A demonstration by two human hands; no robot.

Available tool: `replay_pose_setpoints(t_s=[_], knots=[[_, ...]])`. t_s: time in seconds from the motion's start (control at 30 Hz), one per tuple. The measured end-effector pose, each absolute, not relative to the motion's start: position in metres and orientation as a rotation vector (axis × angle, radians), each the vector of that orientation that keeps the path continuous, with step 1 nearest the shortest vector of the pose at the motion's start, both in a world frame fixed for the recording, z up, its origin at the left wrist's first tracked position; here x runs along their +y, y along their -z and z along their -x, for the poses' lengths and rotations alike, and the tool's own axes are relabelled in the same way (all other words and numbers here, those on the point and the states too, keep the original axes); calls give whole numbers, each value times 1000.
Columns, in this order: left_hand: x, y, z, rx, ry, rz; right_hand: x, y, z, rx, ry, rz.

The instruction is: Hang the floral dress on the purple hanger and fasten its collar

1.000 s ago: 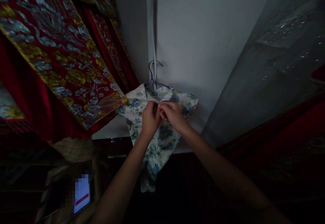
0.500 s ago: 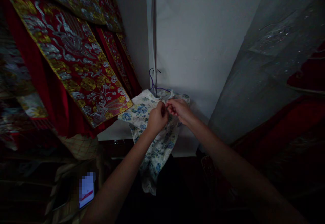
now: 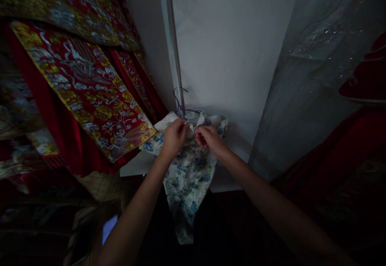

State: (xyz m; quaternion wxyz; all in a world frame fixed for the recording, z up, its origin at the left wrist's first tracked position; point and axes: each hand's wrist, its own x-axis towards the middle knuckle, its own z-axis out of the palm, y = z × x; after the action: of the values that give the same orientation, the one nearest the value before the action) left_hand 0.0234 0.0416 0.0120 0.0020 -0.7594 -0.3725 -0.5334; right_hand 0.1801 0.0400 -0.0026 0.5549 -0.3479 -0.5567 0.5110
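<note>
A white garment with blue flowers (image 3: 187, 181), a dress or long top, hangs on a purple hanger (image 3: 179, 104) whose hook stands up by a narrow pale strip on the wall. My left hand (image 3: 175, 135) pinches the cloth at the left side of the neck opening, thumb and fingers pressed together. Close by on the right, my right hand (image 3: 209, 139) has its fingers curled and pinches the garment's front edge just below the collar. A small gap of pale cloth shows between the two hands. The fingertips are dim, so any fastener there cannot be made out.
Red cloth embroidered in gold and silver (image 3: 90, 85) hangs at the left, its lower corner by the garment's sleeve. A sheer sparkly grey fabric (image 3: 304, 81) and red cloth (image 3: 340, 149) hang at the right. A lit phone screen (image 3: 109, 228) lies low at the left.
My hands have drawn a little apart, the left one moving leftward, and pale cloth now shows between them. The view has shifted slightly.
</note>
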Motion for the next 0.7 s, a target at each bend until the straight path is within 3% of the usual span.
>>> replay_pose_setpoints(t_s=[0.27, 0.53, 0.7], knots=[[29, -28, -19, -1166, 1558, 2321, 64, 26, -177, -1405, -1114, 869], [60, -34, 77, -1416, 2594, 1718, 53, 85, -173, -1441, -1035, 939], [83, 10, 125, -1673, 2800, 1587, 26, 87, -173, -1397, -1053, 871]])
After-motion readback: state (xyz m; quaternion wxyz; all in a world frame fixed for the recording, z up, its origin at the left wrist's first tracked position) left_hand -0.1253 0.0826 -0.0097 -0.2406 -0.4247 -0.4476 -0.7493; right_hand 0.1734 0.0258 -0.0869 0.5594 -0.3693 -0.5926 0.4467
